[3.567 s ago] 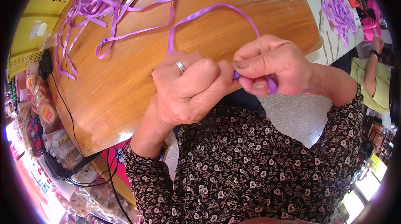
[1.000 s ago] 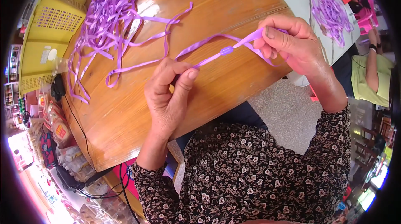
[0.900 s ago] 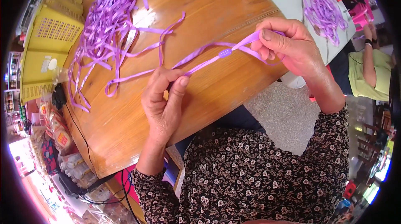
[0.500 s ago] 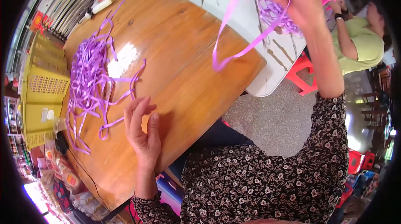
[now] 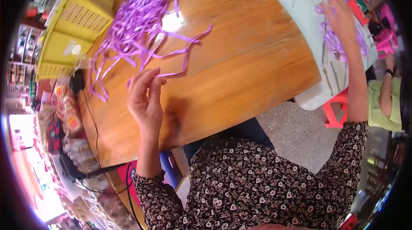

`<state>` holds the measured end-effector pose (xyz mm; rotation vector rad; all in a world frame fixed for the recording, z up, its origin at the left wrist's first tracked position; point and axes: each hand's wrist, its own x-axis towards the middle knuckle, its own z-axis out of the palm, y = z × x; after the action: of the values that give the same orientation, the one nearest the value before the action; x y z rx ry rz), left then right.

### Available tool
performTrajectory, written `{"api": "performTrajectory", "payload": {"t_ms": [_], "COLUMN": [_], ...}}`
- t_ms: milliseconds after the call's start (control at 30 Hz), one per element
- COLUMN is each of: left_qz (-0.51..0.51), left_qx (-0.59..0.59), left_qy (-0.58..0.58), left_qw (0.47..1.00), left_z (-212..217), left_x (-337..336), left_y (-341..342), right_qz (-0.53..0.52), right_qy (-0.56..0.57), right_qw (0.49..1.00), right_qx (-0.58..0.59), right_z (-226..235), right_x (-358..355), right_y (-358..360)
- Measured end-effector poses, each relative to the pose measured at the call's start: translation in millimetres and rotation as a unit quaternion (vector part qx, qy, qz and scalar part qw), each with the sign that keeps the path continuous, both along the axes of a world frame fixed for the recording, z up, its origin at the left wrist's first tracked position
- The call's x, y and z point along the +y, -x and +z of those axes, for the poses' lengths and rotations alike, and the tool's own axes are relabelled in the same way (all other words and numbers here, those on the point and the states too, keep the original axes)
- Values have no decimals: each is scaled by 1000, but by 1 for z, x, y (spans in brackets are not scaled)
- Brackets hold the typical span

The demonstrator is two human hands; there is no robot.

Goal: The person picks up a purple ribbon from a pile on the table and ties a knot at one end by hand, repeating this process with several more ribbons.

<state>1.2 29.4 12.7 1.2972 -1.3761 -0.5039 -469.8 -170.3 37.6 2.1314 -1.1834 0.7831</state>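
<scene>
My left hand (image 5: 146, 103) hovers over the near left part of the wooden table (image 5: 240, 58), fingers loosely curled and thumb apart, with nothing seen in it. Just beyond its fingertips lie the trailing ends of a big tangled heap of purple ribbon (image 5: 139, 18). Out to the far right, my right hand (image 5: 342, 20) reaches over the white marbled table (image 5: 296, 11). Its fingers are stretched out and parted above a smaller pile of purple ribbon (image 5: 332, 43), partly hidden behind the hand and wrist. No strand visibly hangs from it.
A yellow perforated basket (image 5: 71, 37) stands along the left edge, near a black cable (image 5: 92, 123) and packaged goods (image 5: 71, 114). Red stool legs (image 5: 332, 114) show below the white table. At the right is another person in light green (image 5: 386, 105).
The ribbon loop hanging from my right hand is gone from it; the hand has lowered to the pile and its fingers are extended. The view has swung, shifting the tables rightward.
</scene>
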Motion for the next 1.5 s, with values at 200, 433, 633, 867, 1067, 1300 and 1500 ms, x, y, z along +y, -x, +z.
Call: {"api": "performTrajectory", "payload": {"t_ms": [200,433,633,867,1067,1300,1500], "left_qz": [72,38,46,58,64,-49,-20], "left_qx": [-5,-114,-116,56,-62,-142,-149], "left_qy": [15,36,48,52,90,147,102], "left_qw": [997,992,991,995,992,978,983], "left_z": [-5,-5,-11,-3,1,-10,-1], "left_x": [1,-3,-5,-6,-5,-7,10], "left_y": [-25,-16,-29,-37,-29,13,-13], "right_qz": [223,317,294,303,328,359,466], "right_qy": [-183,-184,-296,-287,-309,-266,-250], "right_qw": [955,929,903,908,887,892,845], "right_qx": [-64,-48,-99,-32,-101,-63,-71], "right_z": [-28,-29,-38,-45,-39,-17,-20], "right_x": [43,41,11,14,26,60,88], "right_y": [-161,-250,-253,-260,-265,-289,-333]}}
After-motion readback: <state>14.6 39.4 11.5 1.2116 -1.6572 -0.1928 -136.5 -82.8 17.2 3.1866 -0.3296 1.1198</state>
